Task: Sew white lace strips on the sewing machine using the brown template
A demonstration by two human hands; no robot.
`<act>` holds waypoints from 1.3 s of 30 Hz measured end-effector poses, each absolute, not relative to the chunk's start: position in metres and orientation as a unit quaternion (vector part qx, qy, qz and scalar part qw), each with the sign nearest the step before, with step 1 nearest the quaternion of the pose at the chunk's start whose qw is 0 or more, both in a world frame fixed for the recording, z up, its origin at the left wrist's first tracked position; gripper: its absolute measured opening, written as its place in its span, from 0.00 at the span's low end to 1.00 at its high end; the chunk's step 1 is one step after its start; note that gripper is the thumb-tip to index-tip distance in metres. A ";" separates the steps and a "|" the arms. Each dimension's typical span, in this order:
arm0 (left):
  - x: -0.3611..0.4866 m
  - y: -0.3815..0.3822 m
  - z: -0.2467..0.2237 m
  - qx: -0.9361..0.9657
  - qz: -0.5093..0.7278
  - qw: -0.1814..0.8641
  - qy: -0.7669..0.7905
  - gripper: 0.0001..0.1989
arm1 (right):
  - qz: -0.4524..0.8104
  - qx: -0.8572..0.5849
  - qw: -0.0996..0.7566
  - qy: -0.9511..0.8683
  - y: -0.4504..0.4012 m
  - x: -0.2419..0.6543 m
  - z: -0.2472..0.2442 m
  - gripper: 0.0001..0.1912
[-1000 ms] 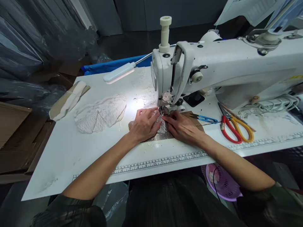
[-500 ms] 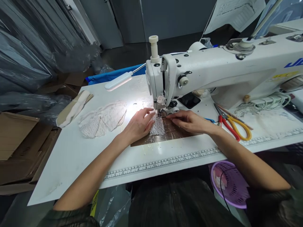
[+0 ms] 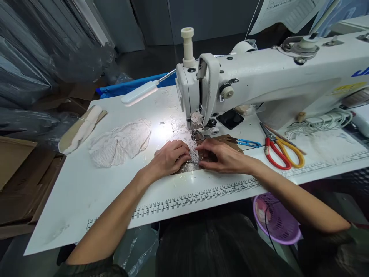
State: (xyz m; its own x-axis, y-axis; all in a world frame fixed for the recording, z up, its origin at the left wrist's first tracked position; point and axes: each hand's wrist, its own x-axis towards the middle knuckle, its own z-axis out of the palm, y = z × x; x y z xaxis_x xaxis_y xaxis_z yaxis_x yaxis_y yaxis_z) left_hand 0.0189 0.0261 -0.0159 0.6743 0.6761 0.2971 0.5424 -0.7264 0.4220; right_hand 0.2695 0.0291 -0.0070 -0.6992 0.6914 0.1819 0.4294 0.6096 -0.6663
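White lace fabric (image 3: 193, 151) lies under the needle area of a white sewing machine (image 3: 248, 82), over a shiny brown plate (image 3: 187, 167). My left hand (image 3: 173, 157) is closed, its curled fingers pinching the lace's left edge. At the opposite edge, my right hand (image 3: 221, 156) grips the lace between thumb and fingers, just in front of the presser foot (image 3: 196, 134). The fingertips hide part of the fabric. Blue thread snips (image 3: 245, 142) rest close behind my right hand.
Another lace piece (image 3: 119, 144) lies to the left, near a tied fabric bundle (image 3: 83, 129). Scissors with red and yellow handles (image 3: 284, 152) sit at right. A lamp (image 3: 140, 93) reaches over the table (image 3: 72, 200). Below hangs a purple basket (image 3: 276, 219).
My right hand has come from beside the presser foot toward me, onto the lace's right edge. My left hand's fingers have curled in and moved nearer me. The blue snips show more fully.
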 end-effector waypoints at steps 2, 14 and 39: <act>0.019 0.025 -0.016 0.906 0.213 0.153 0.332 0.09 | 0.297 -0.312 0.209 -0.878 0.030 0.264 -0.008 0.20; 0.024 0.022 -0.021 0.887 0.245 0.121 0.371 0.11 | 0.289 -0.324 0.223 -0.873 0.026 0.260 -0.019 0.09; 0.023 0.025 -0.024 0.906 0.287 0.065 0.304 0.05 | 0.189 -0.314 0.184 -0.912 0.016 0.262 -0.021 0.17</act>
State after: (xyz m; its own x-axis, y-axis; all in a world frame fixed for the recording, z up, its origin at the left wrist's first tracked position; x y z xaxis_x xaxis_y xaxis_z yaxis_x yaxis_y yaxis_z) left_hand 0.0233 0.0246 -0.0242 0.6503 0.5881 0.4810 0.5134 -0.8068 0.2924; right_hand 0.2619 0.0155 -0.0209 -0.7353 0.6420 0.2173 0.5030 0.7317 -0.4600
